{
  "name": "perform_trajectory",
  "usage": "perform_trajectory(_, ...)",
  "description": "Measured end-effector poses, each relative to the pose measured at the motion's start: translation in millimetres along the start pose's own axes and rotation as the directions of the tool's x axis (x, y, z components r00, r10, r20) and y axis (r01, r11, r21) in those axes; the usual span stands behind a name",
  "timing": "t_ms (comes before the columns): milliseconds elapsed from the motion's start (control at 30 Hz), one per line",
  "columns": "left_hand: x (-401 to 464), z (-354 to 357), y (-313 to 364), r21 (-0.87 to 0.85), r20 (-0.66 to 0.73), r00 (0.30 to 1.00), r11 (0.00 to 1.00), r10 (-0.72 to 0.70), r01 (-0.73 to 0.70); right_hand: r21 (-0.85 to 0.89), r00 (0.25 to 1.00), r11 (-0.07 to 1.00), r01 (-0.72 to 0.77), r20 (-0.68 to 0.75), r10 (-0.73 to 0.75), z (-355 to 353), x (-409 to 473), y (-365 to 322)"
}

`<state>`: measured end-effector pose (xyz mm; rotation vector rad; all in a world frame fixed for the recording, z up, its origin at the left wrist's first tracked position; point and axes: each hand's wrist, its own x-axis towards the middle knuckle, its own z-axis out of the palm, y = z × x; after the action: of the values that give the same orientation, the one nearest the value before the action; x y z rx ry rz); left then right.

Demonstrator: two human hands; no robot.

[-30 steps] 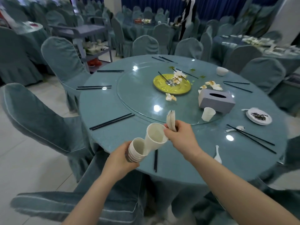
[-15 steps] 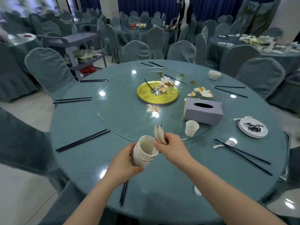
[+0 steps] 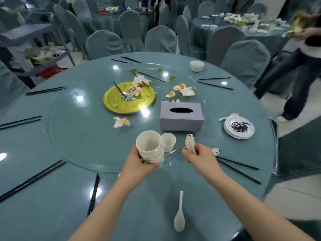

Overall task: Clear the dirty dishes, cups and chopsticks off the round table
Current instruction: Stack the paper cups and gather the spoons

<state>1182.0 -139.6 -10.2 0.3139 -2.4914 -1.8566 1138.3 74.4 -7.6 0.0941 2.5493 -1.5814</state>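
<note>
Newly nested cups (image 3: 149,148) within left grip (image 3: 139,164)

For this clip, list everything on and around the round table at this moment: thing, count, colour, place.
stack of cups: one stack, white, in the left hand
stack of spoons: one bunch, white, in the right hand
single cup: one, white, on the glass turntable beside the stack
tissue box: one, grey, on the turntable
yellow plate: one, turntable centre, chopsticks and napkins on it
crumpled napkins: several, white, scattered on the turntable
dirty plate: one, white, table's right
bowl: one, white, far edge
loose spoon: one, white, near edge
chopsticks: several black pairs round the rim
left hand: grips the cups
right hand: holds the spoons
</note>
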Motion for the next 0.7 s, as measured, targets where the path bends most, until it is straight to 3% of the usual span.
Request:
perform_trajectory(267,77.1,30.7,10.9,-0.097,0.038,0.999,0.995,0.023,-0.019,-0.018,0.98,0.984,-0.177,-0.095,0.174,-25.7,14.5,26.5)
perform_trajectory(433,119.1,48.1,-2.7,-0.053,0.127,0.992,0.999,0.021,-0.014,-0.062,0.963,0.97,-0.235,-0.154,0.223,-36.6,18.6,35.1)
perform_trajectory(700,125.6,65.1,-44.8,0.0,0.208,0.978,1.0,-0.014,0.014,0.025,0.937,0.953,-0.301,-0.179,0.3,-33.8,5.9,59.4)
